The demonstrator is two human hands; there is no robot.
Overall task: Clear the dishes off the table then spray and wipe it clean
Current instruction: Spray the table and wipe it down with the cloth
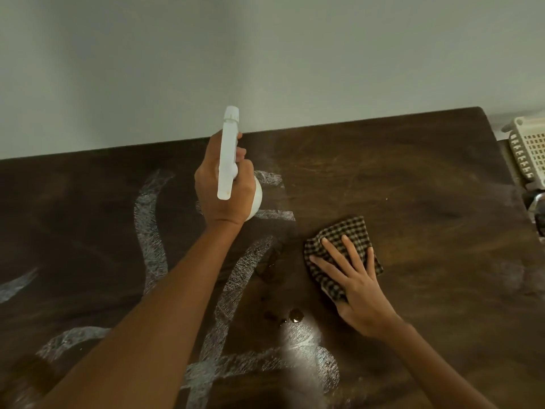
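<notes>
A dark wooden table [413, 178] fills the lower view, marked with broad white curved streaks [149, 219]. My left hand [224, 190] grips a white spray bottle [228, 152] above the table's middle, its nozzle pointing toward the far edge. My right hand [358, 284] lies flat with fingers spread on a folded black-and-cream checked cloth [348, 231], pressing it onto the table to the right of centre. A few dark wet drops [295, 315] sit on the wood just left of my right wrist.
A pale wall [265, 54] runs directly behind the table's far edge. A cream plastic basket [528, 149] stands off the table's right end, with a shiny metal object [538, 208] below it.
</notes>
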